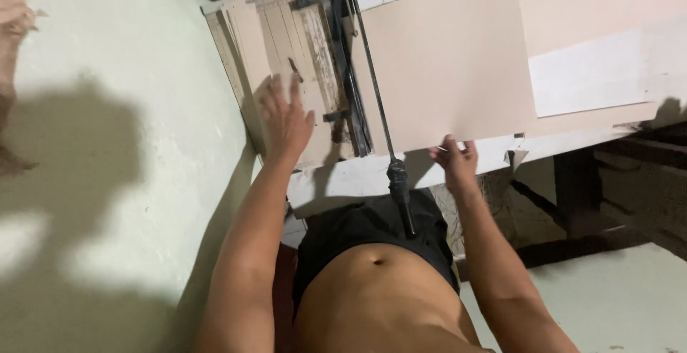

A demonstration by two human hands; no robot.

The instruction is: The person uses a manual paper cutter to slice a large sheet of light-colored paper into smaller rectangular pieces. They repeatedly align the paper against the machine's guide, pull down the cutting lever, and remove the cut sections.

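Nearest to us, our two bare forearms reach forward from the body toward a white table (pixel 358 181) with a chipped near edge. Item: our right hand (pixel 455 161) at that near edge, its grip pinching the near margin of a large tan cardboard sheet (pixel 451 67), fingers curled over the top; held so, we judge, to keep the sheet square against the blade line. Item: our left hand (pixel 285 120), grip spread, fingers fanned and palm resting flat on the worn wooden bed of a paper cutter (pixel 286 45), apparently to brace the tool; it holds nothing. Item: the cutter's black lever handle (pixel 399 192), overhanging the table edge between the hands, its long blade arm (pixel 368 60) lying down along the sheet's left edge. The sheet lies to the right of the blade, flat on the table, covering most of it. Item: a white paper sheet (pixel 590 74) lying on the cardboard toward the far right. Beyond, further tan sheets overlap at the top right. Surface and room: a pale green floor (pixel 107 74) with a strong shadow to the left; a dark frame (pixel 608 203) under the table at right; a scrap of brownish material (pixel 14 10) at the far left edge.
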